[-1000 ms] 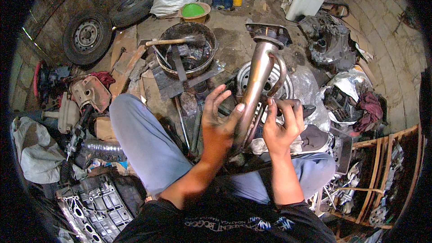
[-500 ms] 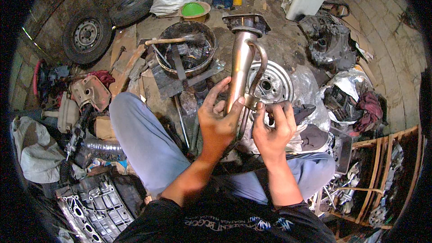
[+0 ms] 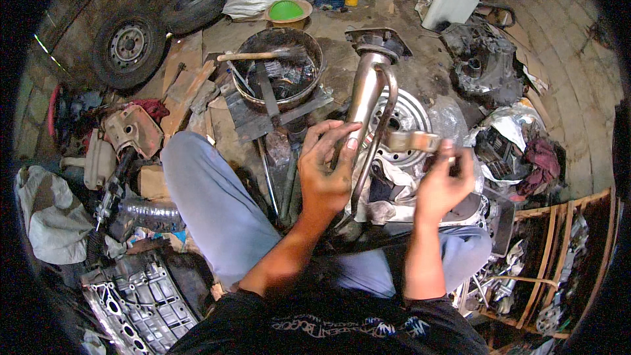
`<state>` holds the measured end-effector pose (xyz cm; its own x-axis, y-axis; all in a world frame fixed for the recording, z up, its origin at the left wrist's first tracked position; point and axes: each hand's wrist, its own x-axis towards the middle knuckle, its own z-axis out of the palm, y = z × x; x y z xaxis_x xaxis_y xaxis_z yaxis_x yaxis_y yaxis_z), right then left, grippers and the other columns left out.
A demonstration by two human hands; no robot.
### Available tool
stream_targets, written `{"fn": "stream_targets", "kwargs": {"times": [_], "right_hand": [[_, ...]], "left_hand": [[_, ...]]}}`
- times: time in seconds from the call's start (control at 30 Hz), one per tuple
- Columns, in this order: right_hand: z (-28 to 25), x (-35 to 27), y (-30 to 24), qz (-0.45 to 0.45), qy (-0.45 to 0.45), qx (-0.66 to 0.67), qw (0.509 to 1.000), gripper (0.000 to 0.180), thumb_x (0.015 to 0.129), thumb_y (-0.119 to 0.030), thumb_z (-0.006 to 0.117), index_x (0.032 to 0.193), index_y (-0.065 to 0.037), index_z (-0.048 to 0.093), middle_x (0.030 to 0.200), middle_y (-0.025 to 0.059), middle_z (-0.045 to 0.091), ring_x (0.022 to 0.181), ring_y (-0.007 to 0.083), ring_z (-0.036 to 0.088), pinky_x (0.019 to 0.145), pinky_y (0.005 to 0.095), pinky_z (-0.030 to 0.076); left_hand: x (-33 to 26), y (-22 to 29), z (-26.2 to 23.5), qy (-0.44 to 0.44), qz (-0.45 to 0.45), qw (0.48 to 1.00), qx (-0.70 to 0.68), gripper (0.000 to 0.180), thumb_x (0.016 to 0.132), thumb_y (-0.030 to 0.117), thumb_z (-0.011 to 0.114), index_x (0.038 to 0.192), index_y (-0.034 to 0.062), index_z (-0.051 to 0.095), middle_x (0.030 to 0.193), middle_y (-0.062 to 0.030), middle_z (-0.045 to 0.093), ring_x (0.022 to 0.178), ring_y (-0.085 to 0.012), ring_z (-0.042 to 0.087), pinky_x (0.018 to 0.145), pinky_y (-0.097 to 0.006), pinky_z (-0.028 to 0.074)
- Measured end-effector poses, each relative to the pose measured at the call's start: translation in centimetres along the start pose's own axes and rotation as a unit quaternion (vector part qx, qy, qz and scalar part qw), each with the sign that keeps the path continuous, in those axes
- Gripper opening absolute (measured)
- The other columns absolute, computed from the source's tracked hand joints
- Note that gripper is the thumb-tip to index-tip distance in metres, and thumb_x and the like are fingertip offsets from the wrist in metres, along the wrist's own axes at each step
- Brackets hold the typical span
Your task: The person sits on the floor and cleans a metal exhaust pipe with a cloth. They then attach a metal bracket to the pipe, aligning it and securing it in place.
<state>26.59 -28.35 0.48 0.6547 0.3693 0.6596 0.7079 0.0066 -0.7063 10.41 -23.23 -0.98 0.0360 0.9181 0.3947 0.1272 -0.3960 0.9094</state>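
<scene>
Your right hand (image 3: 448, 181) could pass over bare floor (image 3: 428, 66) between the tilted metal pipe (image 3: 367, 89) and the dark housing (image 3: 485, 69), though a pale wheel (image 3: 413, 117) occupies the near end and a round pan (image 3: 279, 37) blocks the left

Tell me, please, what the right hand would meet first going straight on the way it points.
Probably the clear plastic on the floor, though the right hand may pass above it; depth is unclear.
</scene>
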Motion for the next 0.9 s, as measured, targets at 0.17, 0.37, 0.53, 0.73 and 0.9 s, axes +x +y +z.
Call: {"fn": "stream_targets", "kwargs": {"times": [0.17, 0.37, 0.53, 0.73, 0.9], "right_hand": [[-1.4, 0.5, 0.2, -0.112, 0.068, 0.059, 0.990, 0.021, 0.099, -0.014, 0.057, 0.088, 0.003, 0.061, 0.078, 0.0083, 0.058, 0.062, 0.0136, 0.051, 0.058, 0.0288, 0.042], [0.9, -2.3, -1.7, -0.303, 0.002, 0.126, 0.945, 0.008, 0.086, -0.003, 0.068, 0.093, 0.001, 0.069, 0.080, 0.0093, 0.059, 0.069, 0.0225, 0.058, 0.063, 0.0347, 0.048], [1.9, -3.0, 0.3, -0.331, -0.096, 0.139, 0.928, 0.030, 0.065, 0.015, 0.069, 0.092, 0.001, 0.072, 0.085, 0.0102, 0.060, 0.079, 0.0274, 0.064, 0.071, 0.0389, 0.055], [2.5, -2.3, 1.7, -0.337, -0.128, 0.084, 0.929, 0.033, 0.064, 0.010, 0.075, 0.094, -0.003, 0.075, 0.088, 0.0110, 0.064, 0.081, 0.0274, 0.067, 0.071, 0.0358, 0.055], [3.3, -2.5, 1.9, -0.287, -0.141, 0.102, 0.942, 0.033, 0.070, 0.011, 0.073, 0.100, -0.004, 0.074, 0.088, 0.0108, 0.064, 0.081, 0.0264, 0.064, 0.073, 0.0352, 0.053]], "left_hand": [[0.4, -0.5, -0.4, 0.010, 0.006, 1.000, 0.028, 0.026, 0.098, 0.022, 0.055, 0.107, 0.0034, 0.071, 0.108, -0.0136, 0.060, 0.103, -0.0222, 0.058, 0.085, -0.031, 0.046], [-1.4, -0.7, 1.1, -0.024, -0.194, 0.908, -0.371, 0.051, 0.105, 0.047, 0.030, 0.120, 0.0022, 0.051, 0.108, -0.0115, 0.060, 0.104, -0.0182, 0.057, 0.091, -0.031, 0.045], [-1.4, -1.2, 1.1, -0.001, -0.180, 0.928, -0.325, 0.036, 0.101, 0.028, 0.052, 0.127, 0.0042, 0.043, 0.108, -0.0096, 0.061, 0.096, -0.0153, 0.060, 0.086, -0.029, 0.049], [-0.7, 0.0, 0.4, 0.050, -0.146, 0.923, -0.352, 0.050, 0.091, 0.001, 0.064, 0.134, 0.0059, 0.038, 0.116, -0.0132, 0.061, 0.101, -0.0165, 0.062, 0.087, -0.029, 0.051], [-0.1, -0.1, -0.8, 0.047, -0.169, 0.936, -0.306, 0.048, 0.091, 0.000, 0.064, 0.134, -0.0010, 0.043, 0.120, -0.0159, 0.062, 0.106, -0.0187, 0.062, 0.091, -0.030, 0.051]]}}
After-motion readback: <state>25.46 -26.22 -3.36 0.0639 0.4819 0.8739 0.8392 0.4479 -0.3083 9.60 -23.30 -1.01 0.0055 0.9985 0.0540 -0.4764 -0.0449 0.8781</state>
